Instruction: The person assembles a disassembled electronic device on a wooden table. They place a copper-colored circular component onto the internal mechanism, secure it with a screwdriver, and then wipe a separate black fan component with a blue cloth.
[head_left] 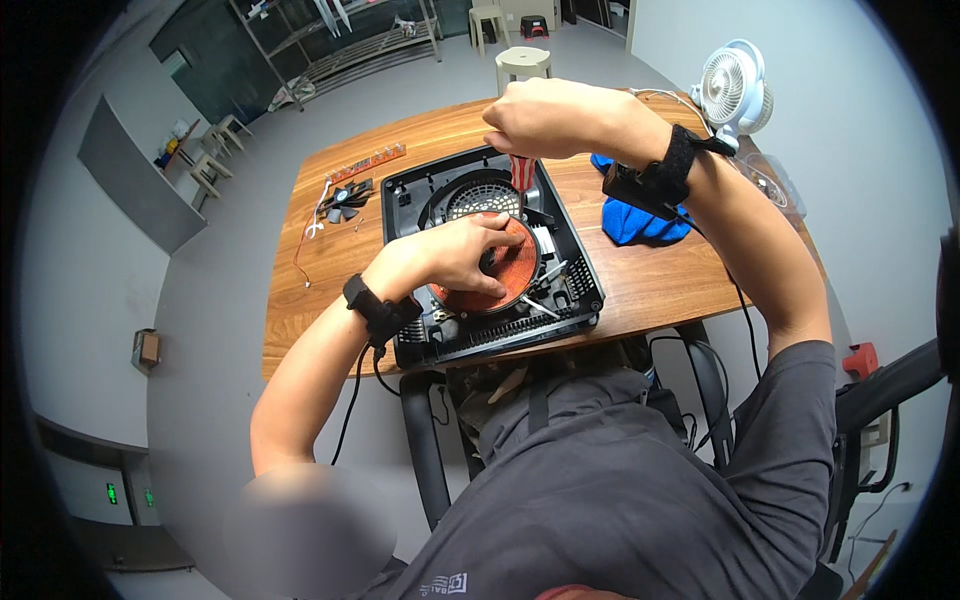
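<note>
An opened black appliance housing (pixel 408 208), which looks like an induction cooker base, lies on the wooden table in front of me. A round reddish-brown coil disc (pixel 515 265) sits in its nearer half, with white wire sleeves beside it. My left hand (pixel 465 255) rests on this disc, thumb and fingers spread over its top. Above the housing, my right hand (pixel 540 118) is closed round the top of a screwdriver (pixel 522 173) with a red striped handle. The screwdriver stands about upright at the disc's far edge; its tip is hidden.
Left of the housing lie a small black fan (pixel 345 203) with wires and an orange strip (pixel 372 160). To the right is a blue cloth (pixel 640 224). A white desk fan (pixel 728 88) stands at the table's far right corner. Cables hang from both wrist straps.
</note>
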